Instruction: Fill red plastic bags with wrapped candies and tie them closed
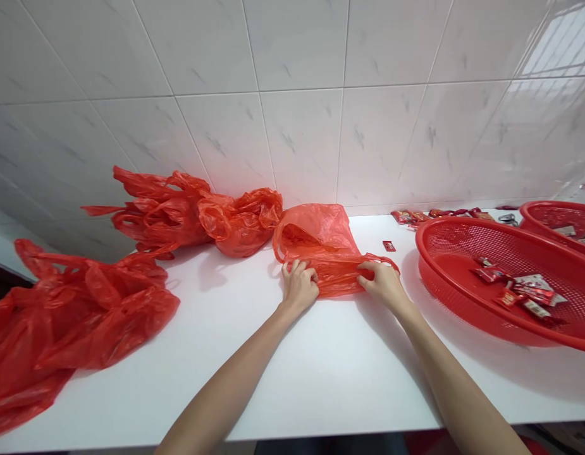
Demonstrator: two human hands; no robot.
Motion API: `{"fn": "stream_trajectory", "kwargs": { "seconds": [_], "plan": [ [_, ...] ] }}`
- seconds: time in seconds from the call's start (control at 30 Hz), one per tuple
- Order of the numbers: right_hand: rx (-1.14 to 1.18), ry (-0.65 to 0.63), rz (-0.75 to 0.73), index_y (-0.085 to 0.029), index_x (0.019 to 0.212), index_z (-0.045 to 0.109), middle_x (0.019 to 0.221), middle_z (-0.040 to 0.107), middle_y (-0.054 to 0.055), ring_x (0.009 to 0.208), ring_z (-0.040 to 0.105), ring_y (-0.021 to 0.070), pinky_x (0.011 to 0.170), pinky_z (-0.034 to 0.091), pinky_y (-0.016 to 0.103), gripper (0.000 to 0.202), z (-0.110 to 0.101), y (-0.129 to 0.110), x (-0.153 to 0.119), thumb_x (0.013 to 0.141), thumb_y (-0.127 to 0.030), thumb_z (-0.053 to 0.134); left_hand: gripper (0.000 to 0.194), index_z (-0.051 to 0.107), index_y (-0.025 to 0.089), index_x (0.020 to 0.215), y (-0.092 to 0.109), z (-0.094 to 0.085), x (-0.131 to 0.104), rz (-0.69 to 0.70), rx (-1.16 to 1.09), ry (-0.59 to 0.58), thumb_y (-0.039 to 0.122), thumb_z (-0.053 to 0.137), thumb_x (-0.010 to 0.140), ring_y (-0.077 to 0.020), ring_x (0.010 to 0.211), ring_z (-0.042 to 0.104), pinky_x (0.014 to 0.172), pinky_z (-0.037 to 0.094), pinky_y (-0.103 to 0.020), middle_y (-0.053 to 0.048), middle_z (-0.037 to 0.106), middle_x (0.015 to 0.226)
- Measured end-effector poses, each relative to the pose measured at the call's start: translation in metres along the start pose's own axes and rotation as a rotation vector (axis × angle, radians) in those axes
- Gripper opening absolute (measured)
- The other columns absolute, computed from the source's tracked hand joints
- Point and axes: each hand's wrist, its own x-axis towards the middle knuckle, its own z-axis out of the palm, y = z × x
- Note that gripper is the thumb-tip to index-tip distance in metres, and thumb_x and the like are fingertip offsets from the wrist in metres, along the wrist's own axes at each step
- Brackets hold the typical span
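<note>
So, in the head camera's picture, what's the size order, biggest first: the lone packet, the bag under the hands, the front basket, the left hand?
1. Front basket, though its right end is cut off
2. Bag
3. Left hand
4. Lone packet

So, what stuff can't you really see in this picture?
Head view: what the round bag holds, if anything; its plastic hides it.
Head view: bits of the middle bag, covered by the left grip and right grip.
Head view: part of the left bag, cut off by the left edge.
Head view: part of the back basket, cut off by the right edge.
Head view: print on the small packet, too small to read.
</note>
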Motion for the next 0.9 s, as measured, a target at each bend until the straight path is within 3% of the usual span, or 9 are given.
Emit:
{"fn": "stream_trajectory", "kwargs": {
  "seconds": [0.07, 0.17, 0.23, 0.33, 0.4, 0.5, 0.57, 0.67, 0.9],
  "plan": [
    [0.022, -0.019, -0.062, -0.021, 0.101, 0.074, 0.111, 0.076, 0.008, 0.106, 0.067, 0.0278, 0.096, 0.036, 0.041, 0.029, 0.000, 0.002, 0.000, 0.083, -0.020, 0.051, 0.021, 0.070, 0.023, 0.070, 0.002, -0.002, 0.000, -0.005, -0.003, 0.055, 0.007, 0.056, 0.072, -0.0299, 0.116, 0.057, 0.111, 0.027, -0.057, -0.007, 0.074, 0.112],
    [0.016, -0.106, -0.198, -0.020, 0.067, 0.068, 0.092, 0.076, 0.005, 0.094, 0.068, 0.0271, 0.097, 0.033, 0.046, 0.022, 0.002, 0.001, -0.002, 0.080, -0.021, 0.051, 0.020, 0.072, 0.024, 0.080, 0.006, -0.003, -0.002, 0.042, -0.037, 0.113, 0.014, 0.055, 0.080, -0.0273, 0.105, 0.060, 0.108, 0.030, -0.052, -0.005, 0.075, 0.102],
    [0.037, -0.169, -0.286, -0.019, 0.054, 0.057, 0.083, 0.074, 0.005, 0.102, 0.066, 0.0305, 0.099, 0.030, 0.049, 0.029, 0.003, -0.001, -0.005, 0.082, -0.025, 0.053, 0.024, 0.074, 0.025, 0.089, 0.007, -0.002, -0.002, 0.102, -0.065, 0.083, 0.016, 0.052, 0.085, -0.0260, 0.104, 0.060, 0.107, 0.032, -0.050, -0.005, 0.076, 0.107],
    [0.082, -0.233, -0.354, -0.019, 0.049, 0.047, 0.069, 0.069, 0.004, 0.116, 0.062, 0.0338, 0.104, 0.025, 0.052, 0.045, 0.004, -0.004, -0.008, 0.089, -0.038, 0.054, 0.029, 0.075, 0.024, 0.100, 0.004, 0.001, -0.002, 0.128, -0.057, 0.002, 0.019, 0.051, 0.087, -0.0283, 0.115, 0.057, 0.109, 0.030, -0.053, -0.007, 0.074, 0.117],
    [0.087, -0.203, -0.348, -0.020, 0.054, 0.051, 0.068, 0.066, 0.002, 0.104, 0.066, 0.0300, 0.102, 0.028, 0.050, 0.049, 0.004, -0.004, -0.008, 0.096, -0.043, 0.046, 0.029, 0.076, 0.024, 0.101, 0.000, 0.002, 0.000, 0.086, -0.030, -0.045, 0.020, 0.052, 0.085, -0.0312, 0.122, 0.053, 0.111, 0.026, -0.058, -0.009, 0.072, 0.121],
    [0.013, -0.125, -0.273, -0.020, 0.075, 0.064, 0.087, 0.072, 0.004, 0.087, 0.067, 0.0237, 0.094, 0.036, 0.044, 0.036, 0.005, 0.000, -0.005, 0.099, -0.032, 0.039, 0.030, 0.077, 0.024, 0.100, -0.005, -0.001, 0.002, 0.037, -0.014, -0.089, 0.019, 0.055, 0.080, -0.0326, 0.124, 0.052, 0.114, 0.022, -0.061, -0.009, 0.070, 0.123],
    [-0.048, -0.110, -0.215, -0.020, 0.095, 0.068, 0.109, 0.072, 0.008, 0.098, 0.066, 0.0260, 0.091, 0.038, 0.042, 0.018, 0.005, 0.003, -0.002, 0.092, -0.025, 0.051, 0.032, 0.076, 0.024, 0.101, -0.007, -0.003, 0.003, 0.039, -0.011, -0.101, 0.017, 0.056, 0.076, -0.0317, 0.123, 0.052, 0.115, 0.022, -0.060, -0.009, 0.070, 0.123],
    [-0.089, -0.086, -0.146, -0.019, 0.118, 0.063, 0.131, 0.063, 0.015, 0.120, 0.058, 0.0321, 0.092, 0.039, 0.042, 0.038, 0.004, 0.007, 0.001, 0.081, -0.025, 0.066, 0.035, 0.074, 0.022, 0.101, -0.008, -0.005, 0.003, 0.051, 0.008, -0.112, 0.014, 0.057, 0.071, -0.0308, 0.120, 0.054, 0.113, 0.027, -0.055, -0.010, 0.070, 0.119],
    [-0.085, -0.195, -0.062, -0.017, 0.118, 0.062, 0.119, 0.068, 0.015, 0.113, 0.061, 0.0334, 0.088, 0.041, 0.041, 0.040, 0.000, 0.012, -0.002, 0.080, -0.030, 0.068, 0.032, 0.073, 0.021, 0.096, -0.007, -0.004, -0.002, 0.072, -0.007, -0.077, 0.013, 0.060, 0.068, -0.0303, 0.117, 0.057, 0.109, 0.032, -0.049, -0.010, 0.071, 0.117]
  ]
}}
